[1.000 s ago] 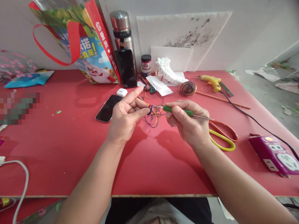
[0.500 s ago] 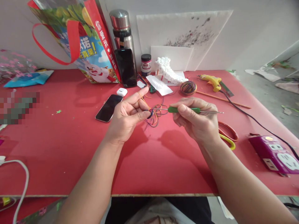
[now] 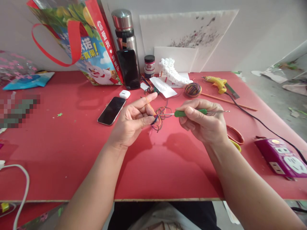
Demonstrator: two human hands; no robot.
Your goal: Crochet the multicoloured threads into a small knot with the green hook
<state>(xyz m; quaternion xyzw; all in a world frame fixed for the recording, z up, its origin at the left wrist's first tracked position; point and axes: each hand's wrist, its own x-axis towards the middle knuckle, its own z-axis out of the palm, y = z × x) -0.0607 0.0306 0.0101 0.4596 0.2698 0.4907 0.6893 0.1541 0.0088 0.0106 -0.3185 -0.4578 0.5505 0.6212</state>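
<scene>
Between the thumb and fingers of my left hand (image 3: 133,121) is a small piece of crochet work (image 3: 155,119) in dark blue and purple yarn. An orange strand runs up over the raised index finger. My right hand (image 3: 201,119) grips a crochet hook (image 3: 179,113) by its green handle, with a metal shaft at either end. The hook's left tip meets the crochet work, where its exact position in the stitches is too small to tell. Loose multicoloured yarn (image 3: 164,111) trails onto the table behind. Farther back lies a wound yarn ball (image 3: 193,90).
On the red table (image 3: 153,172) lie a phone (image 3: 111,111), a white earbud case (image 3: 124,94), a yellow glue gun (image 3: 217,83) with its cord, scissors (image 3: 236,135) and a purple power box (image 3: 280,156). A gift bag (image 3: 96,64), steel flask (image 3: 123,24) and upright phone (image 3: 129,68) stand behind.
My right hand and the crochet hook have shifted slightly to the right. My left index finger has moved a little right and down, with the crochet work still pinched.
</scene>
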